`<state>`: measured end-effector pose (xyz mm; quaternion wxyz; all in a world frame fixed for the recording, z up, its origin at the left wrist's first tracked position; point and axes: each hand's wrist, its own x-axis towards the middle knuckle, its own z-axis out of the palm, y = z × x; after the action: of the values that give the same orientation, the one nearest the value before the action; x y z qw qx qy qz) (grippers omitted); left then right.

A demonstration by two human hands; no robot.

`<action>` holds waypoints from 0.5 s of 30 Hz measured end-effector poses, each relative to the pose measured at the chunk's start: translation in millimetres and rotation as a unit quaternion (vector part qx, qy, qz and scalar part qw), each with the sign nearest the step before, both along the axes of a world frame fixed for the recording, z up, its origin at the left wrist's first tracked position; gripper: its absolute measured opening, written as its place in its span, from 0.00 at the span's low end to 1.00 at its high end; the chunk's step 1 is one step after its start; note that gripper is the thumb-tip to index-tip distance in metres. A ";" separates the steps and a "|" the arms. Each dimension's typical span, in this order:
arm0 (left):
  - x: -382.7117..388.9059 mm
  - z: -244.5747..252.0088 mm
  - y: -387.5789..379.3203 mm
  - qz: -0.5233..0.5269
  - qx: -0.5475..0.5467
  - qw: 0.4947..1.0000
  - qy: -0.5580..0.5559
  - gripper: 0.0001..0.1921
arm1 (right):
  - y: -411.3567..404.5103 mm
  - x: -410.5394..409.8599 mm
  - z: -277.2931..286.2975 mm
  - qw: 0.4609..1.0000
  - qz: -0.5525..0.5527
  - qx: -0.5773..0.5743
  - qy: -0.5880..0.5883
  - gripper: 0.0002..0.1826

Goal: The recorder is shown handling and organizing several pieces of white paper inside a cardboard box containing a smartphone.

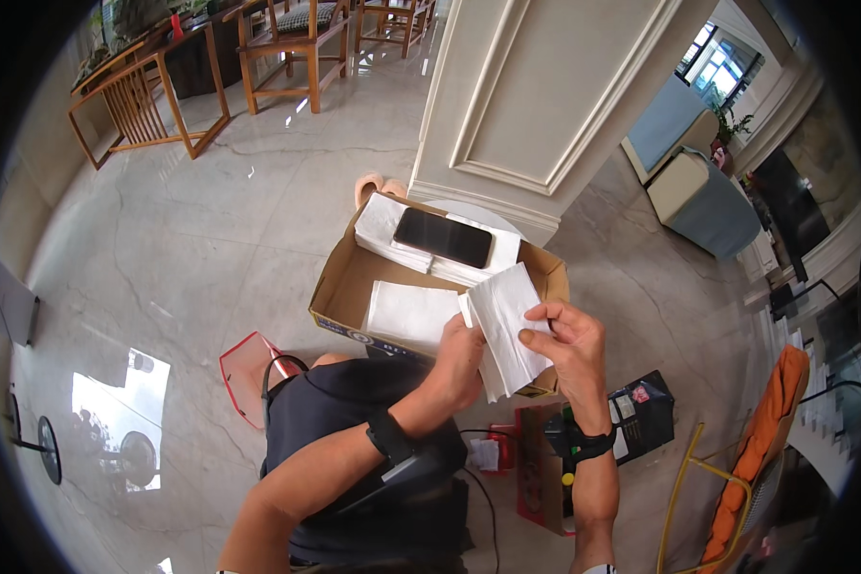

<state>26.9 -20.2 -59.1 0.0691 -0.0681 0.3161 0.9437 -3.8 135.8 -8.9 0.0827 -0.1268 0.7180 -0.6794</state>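
Observation:
My left hand (463,359) grips the lower left edge of a white folded paper sheet or napkin stack (506,316). At its right edge, my right hand (570,337) touches the paper with thumb and bent fingers. Both hands are over the near right part of a shallow cardboard box (341,276). Inside the box, another white paper stack (412,308) lies at the near side. Along the far side are more white paper stacks (384,222), with a black smartphone (443,237) lying on top. The paper in my hands hides part of the box's right side.
A round white surface (491,213) shows behind the box, beside a panelled pillar (531,93). Pink slippers (368,185) lie beyond it. On the floor are a red-edged container (251,377), an open red box (538,488) and a black package (646,416). An orange cushioned chair (757,445) stands right.

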 end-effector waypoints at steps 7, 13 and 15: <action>-3.1 5.3 1.2 -0.009 0.066 0.998 -0.018 0.17 | -3.0 10.2 -1.3 0.994 -0.078 0.054 0.051 0.07; 3.3 9.1 -0.7 -0.027 0.104 0.992 0.059 0.22 | -5.1 11.8 -5.4 0.993 -0.084 0.056 0.066 0.06; 3.9 6.9 -0.8 -0.018 0.068 0.994 0.082 0.21 | -6.4 13.4 -4.4 0.993 -0.085 0.053 0.069 0.06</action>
<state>30.7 -20.9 -52.2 0.0648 0.0200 0.2568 0.9641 9.6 129.4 -13.4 -0.0183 -0.1078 0.7654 -0.6342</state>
